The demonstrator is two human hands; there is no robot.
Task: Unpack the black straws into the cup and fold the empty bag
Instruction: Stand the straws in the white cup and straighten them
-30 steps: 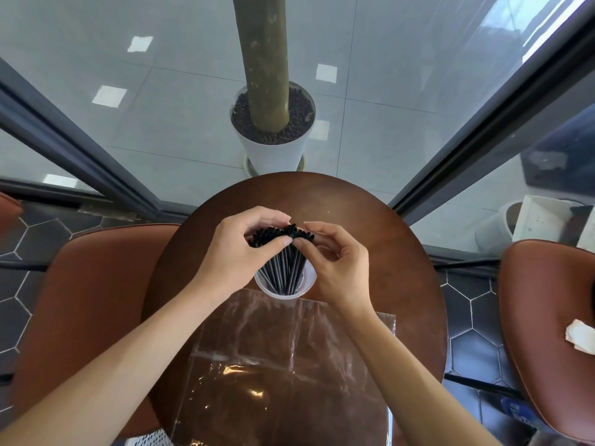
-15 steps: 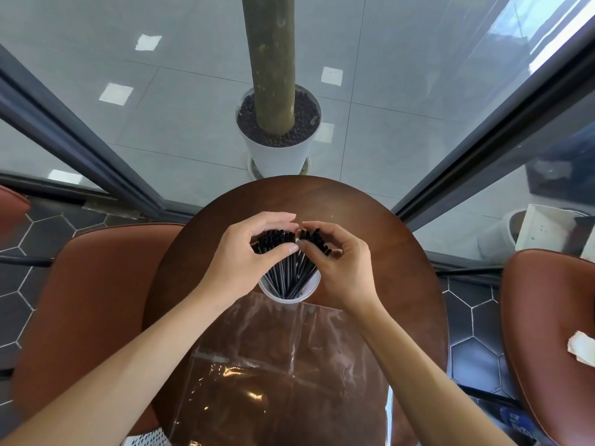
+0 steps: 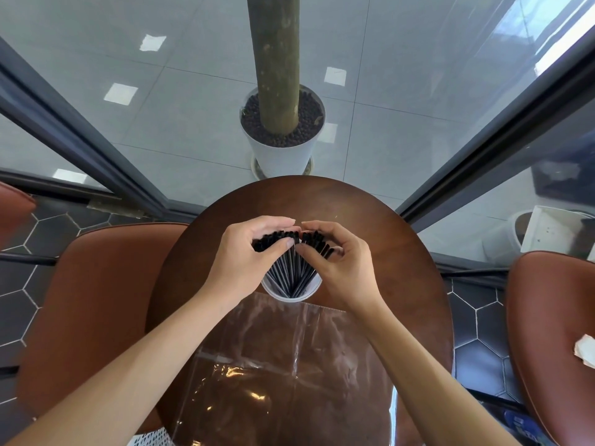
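Both hands pinch black straws (image 3: pixel 291 268) (fanned) in round cup (image 3: pixel 289 294).

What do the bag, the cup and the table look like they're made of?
The bag looks like thin clear plastic film: glossy, creased, the table showing through. The cup seems to be translucent whitish plastic, though it could be paper. The table looks like dark brown wood or veneer, with a smooth low sheen.

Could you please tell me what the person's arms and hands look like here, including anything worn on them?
Both forearms are bare up to the picture's bottom edge, with no sleeves in view. The left hand and right hand wear no gloves, and no rings, watch or bracelets show. The visible fingernails are short and plain.
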